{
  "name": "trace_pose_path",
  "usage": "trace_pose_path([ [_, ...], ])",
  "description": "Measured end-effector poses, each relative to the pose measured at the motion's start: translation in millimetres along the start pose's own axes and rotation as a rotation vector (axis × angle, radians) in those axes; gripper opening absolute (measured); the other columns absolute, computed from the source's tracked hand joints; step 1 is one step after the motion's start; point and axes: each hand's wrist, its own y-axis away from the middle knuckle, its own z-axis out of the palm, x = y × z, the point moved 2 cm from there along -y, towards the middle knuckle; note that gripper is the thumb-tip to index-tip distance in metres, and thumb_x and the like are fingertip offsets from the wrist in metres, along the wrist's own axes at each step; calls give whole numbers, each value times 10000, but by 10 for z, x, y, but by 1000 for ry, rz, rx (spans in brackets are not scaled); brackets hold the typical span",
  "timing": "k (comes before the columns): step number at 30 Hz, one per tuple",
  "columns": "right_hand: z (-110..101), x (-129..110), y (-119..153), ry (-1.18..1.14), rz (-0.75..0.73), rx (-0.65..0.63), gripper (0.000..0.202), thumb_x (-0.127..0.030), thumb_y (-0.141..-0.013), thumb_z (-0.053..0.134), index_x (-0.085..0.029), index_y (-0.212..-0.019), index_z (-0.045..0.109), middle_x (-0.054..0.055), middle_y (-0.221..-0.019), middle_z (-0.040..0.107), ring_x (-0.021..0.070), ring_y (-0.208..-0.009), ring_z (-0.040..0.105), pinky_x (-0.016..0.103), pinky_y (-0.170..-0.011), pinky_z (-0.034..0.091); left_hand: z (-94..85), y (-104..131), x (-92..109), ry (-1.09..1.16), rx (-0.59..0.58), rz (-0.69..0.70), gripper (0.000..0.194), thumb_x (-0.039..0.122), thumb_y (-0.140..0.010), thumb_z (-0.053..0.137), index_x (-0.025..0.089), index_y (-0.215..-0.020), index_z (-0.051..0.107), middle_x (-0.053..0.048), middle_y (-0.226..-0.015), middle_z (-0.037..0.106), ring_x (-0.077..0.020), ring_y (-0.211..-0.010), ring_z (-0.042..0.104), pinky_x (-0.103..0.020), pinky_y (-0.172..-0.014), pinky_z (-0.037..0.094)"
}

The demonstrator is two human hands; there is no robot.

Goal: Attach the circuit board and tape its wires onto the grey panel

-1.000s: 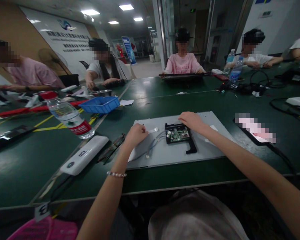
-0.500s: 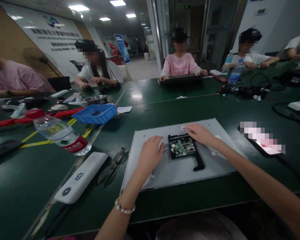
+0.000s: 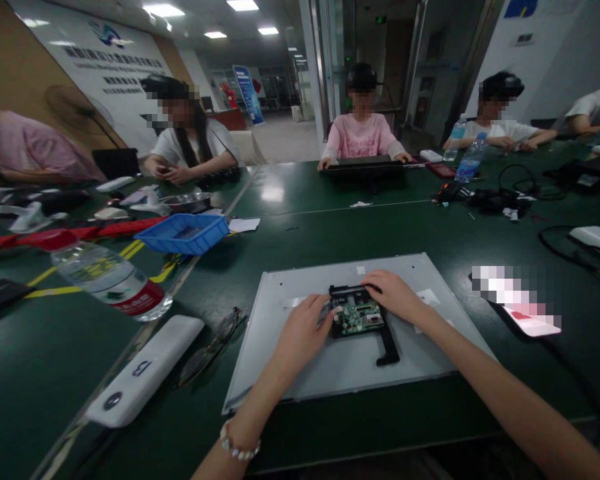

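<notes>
Fingertips (image 3: 325, 313) of the left hand (image 3: 300, 333) curl narrow against the left edge of the circuit board (image 3: 357, 318). Right hand (image 3: 395, 295) lies with loosely bent fingers over the board's far right corner. Board sits mid-way on a grey panel (image 3: 340, 363), bare all round. Glasses (image 3: 207, 350) lie left, a water bottle (image 3: 107, 283) further left.

A big letter B stands on the long white box (image 3: 141, 377) near the desk's left front edge.
</notes>
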Motion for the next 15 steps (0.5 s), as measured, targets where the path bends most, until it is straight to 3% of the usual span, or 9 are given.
trace_pose_path([
  [6,-3,42,8,87,16,-22,198,-142,-864,505,-179,-951,679,53,-987,686,185,-953,602,305,-882,450,9,-36,37,-67,9,3,276,309,-930,404,200,-1131,560,-73,-1080,605,-220,-982,580,-373,-882,460],
  [11,-56,59,42,117,23,21,222,-167,-868,494,-178,-994,677,61,-1045,683,192,-979,610,309,-888,451,-146,-80,-215,-259,108,-88,264,228,-894,418,180,-1079,601,-81,-1090,617,-227,-1010,584,-373,-922,439],
  [15,-118,99,67,102,41,70,227,-195,-872,498,-170,-1010,676,65,-1068,682,199,-1011,606,324,-918,438,-192,-176,-315,-226,71,-89,273,232,-865,446,168,-1083,596,-76,-1108,624,-216,-1024,586,-349,-947,434],
])
